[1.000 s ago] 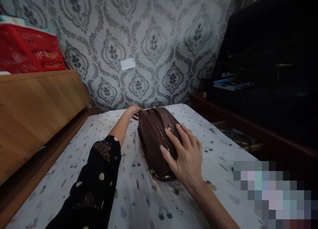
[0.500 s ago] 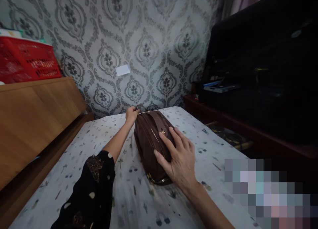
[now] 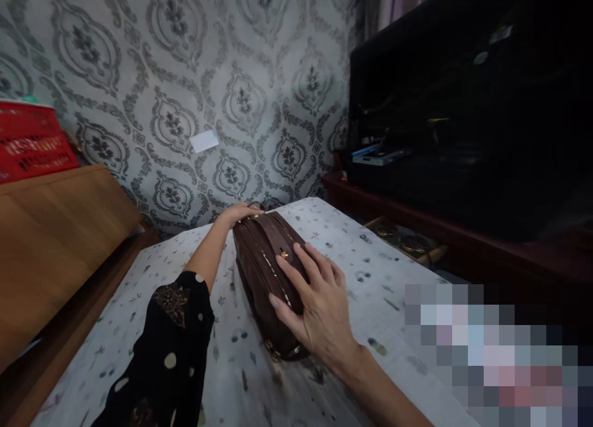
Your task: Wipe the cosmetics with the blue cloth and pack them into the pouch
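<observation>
A dark brown bag (image 3: 250,254) with gold zips and a gold clasp lies lengthwise on a white printed sheet (image 3: 241,377). At its far end, my left hand (image 3: 238,213) is closed around the edge near a small strap loop (image 3: 256,206); its fingertips are partly hidden. My right hand (image 3: 319,297) rests on the near part of the bag with fingers spread, fingertips beside the clasp. A zip pull (image 3: 272,349) hangs at the near end.
To the left are a slanted wooden board (image 3: 55,229) and a red basket (image 3: 34,139). A large black screen (image 3: 463,143) stands right on a dark red cabinet (image 3: 463,254) with an open drawer (image 3: 407,241). Patterned wallpaper (image 3: 208,56) is behind. A blurred patch covers the lower right.
The view has turned slightly right. My left hand has shifted from a pinch at the far corner to lying over the bag's far end. My right hand stays spread on the bag.
</observation>
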`<state>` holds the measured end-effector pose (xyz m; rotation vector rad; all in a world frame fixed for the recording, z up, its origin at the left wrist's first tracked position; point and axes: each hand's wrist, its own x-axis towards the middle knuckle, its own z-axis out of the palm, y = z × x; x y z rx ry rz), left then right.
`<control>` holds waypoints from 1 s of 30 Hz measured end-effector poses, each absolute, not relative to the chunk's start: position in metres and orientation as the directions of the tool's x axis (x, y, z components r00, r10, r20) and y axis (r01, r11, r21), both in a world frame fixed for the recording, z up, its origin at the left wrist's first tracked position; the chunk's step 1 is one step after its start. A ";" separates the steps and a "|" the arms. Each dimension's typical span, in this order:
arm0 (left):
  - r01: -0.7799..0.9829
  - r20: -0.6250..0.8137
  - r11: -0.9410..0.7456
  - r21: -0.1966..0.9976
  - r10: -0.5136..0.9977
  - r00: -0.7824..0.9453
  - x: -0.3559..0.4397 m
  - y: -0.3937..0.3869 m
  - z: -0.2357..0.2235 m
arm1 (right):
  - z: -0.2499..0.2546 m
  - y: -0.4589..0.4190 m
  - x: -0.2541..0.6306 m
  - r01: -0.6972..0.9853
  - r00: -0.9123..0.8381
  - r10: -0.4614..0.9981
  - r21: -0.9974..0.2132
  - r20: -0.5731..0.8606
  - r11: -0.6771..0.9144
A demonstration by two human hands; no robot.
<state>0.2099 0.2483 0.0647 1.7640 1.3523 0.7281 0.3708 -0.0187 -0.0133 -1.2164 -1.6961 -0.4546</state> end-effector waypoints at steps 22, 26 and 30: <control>0.453 0.048 -0.128 0.882 0.982 0.185 0.214 0.236 0.071 | 0.008 -0.017 0.373 0.863 -0.107 0.631 -0.243 0.769 0.442; 0.513 -0.002 -0.096 0.853 0.983 0.186 0.199 0.228 0.073 | 0.007 -0.016 0.373 0.871 -0.111 0.639 -0.234 0.761 0.431; 0.628 -0.064 -0.012 0.778 0.993 0.098 0.183 0.222 0.071 | 0.005 -0.015 0.373 0.876 -0.120 0.652 -0.229 0.749 0.424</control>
